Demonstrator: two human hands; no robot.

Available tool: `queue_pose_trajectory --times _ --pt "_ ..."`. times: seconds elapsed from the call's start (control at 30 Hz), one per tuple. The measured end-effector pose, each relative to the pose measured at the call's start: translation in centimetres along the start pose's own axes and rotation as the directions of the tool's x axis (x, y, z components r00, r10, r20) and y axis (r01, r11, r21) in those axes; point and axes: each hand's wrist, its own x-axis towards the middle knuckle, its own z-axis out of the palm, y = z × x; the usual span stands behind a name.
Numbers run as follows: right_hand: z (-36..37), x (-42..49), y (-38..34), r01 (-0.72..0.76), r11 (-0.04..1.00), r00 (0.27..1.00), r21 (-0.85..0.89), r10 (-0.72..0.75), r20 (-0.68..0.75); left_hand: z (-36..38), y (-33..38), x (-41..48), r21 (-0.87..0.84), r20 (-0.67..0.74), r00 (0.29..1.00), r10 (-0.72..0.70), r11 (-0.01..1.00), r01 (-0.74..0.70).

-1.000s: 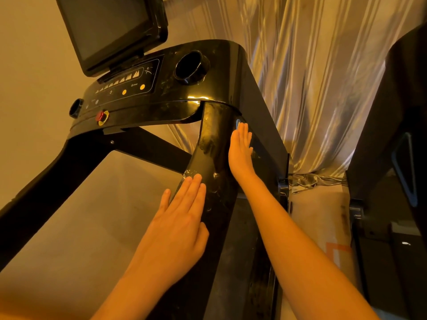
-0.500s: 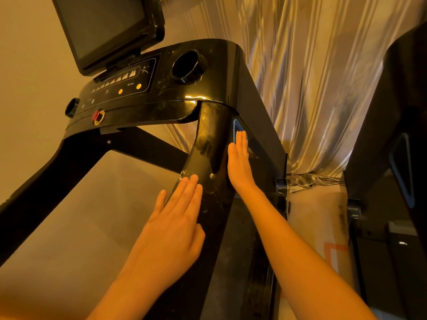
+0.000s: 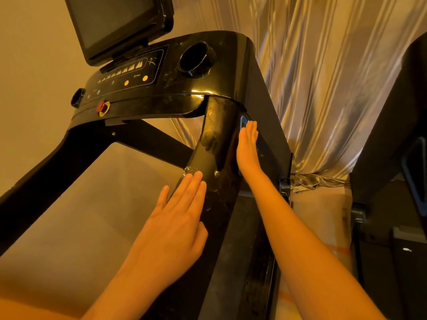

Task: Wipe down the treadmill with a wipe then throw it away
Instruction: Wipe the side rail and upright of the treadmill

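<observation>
Little has shifted in 1 s: both palms press the glossy black treadmill upright. Left hand lies flat, fingers straight, probably pinning the pale wet wipe glimpsed at its fingertips. Right hand, equally flat, steadies the side, holding nothing visible.

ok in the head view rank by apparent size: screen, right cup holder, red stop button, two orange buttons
1. screen, largest, though cut off at the top
2. right cup holder
3. red stop button
4. left orange button and right orange button: smallest, alike, not ranked apart
</observation>
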Motion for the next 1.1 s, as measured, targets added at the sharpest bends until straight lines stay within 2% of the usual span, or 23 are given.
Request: queue_pose_trajectory --times 0.13,0.37,0.47,0.53,0.6,0.73,0.93,1.0,1.1 --pt "0.1 1.8 -1.1 0.061 0.997 0.998 0.042 -0.061 -0.009 0.3 -0.2 0.1 0.056 -0.023 0.999 0.024 0.998 -0.023" --pt "-0.6 0.5 2.3 -0.058 0.993 0.998 -0.102 0.059 0.013 0.6 -0.1 0.2 0.111 -0.034 0.999 0.027 0.993 -0.023" --pt "0.3 -1.7 3.1 -0.074 0.993 0.997 0.096 0.074 0.006 0.7 -0.1 0.2 0.12 -0.054 0.998 0.034 0.992 -0.028" --pt "0.6 -3.2 3.4 -0.075 0.987 0.997 0.142 0.074 0.014 0.9 -0.1 0.3 0.133 -0.064 0.997 0.045 0.99 -0.036" --pt "0.5 -3.3 3.4 -0.059 0.99 0.998 0.125 0.058 0.013 0.8 -0.2 0.3 0.137 -0.078 0.996 0.052 0.99 -0.041" --pt "-0.6 -0.1 2.1 -0.132 0.986 0.991 0.105 0.132 0.011 0.8 -0.2 0.2 0.158 -0.109 0.991 0.073 0.986 -0.055" --pt "0.6 -4.6 3.6 -0.041 0.999 0.999 0.006 0.041 -0.002 0.8 -0.3 0.2 0.135 -0.096 0.994 0.056 0.99 -0.043" --pt "0.4 -4.4 4.1 -0.039 0.998 0.999 -0.055 0.04 0.023 0.9 -0.3 0.3 0.124 -0.097 0.994 0.055 0.991 -0.043" --pt "-0.2 -2.8 3.7 -0.04 0.998 0.999 -0.054 0.04 0.012 0.9 -0.3 0.2 0.127 -0.099 0.993 0.06 0.991 -0.047"
